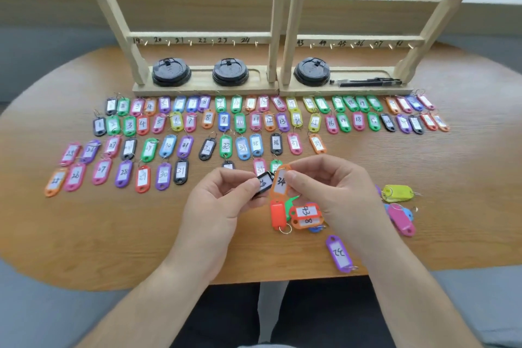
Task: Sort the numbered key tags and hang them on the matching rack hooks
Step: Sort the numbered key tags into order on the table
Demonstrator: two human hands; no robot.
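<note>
From my station, the wooden table (pixel 113 234) fills most of the view, and two numbered racks (pixel 197 35) stand at its far edge. Sorted key tags (pixel 240 121) lie in rows before them. The left hand (pixel 223 198) pinches a black tag (pixel 265 182) between thumb and curled fingers. The right hand (pixel 330 192) pinches an orange tag (pixel 280 181) marked 34. I see both just above a loose pile (pixel 305 215).

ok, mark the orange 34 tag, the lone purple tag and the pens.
orange 34 tag (pixel 280 182), head view, white label.
lone purple tag (pixel 339 254), head view, white label.
pens (pixel 367 82), head view, mid barrel.
</note>
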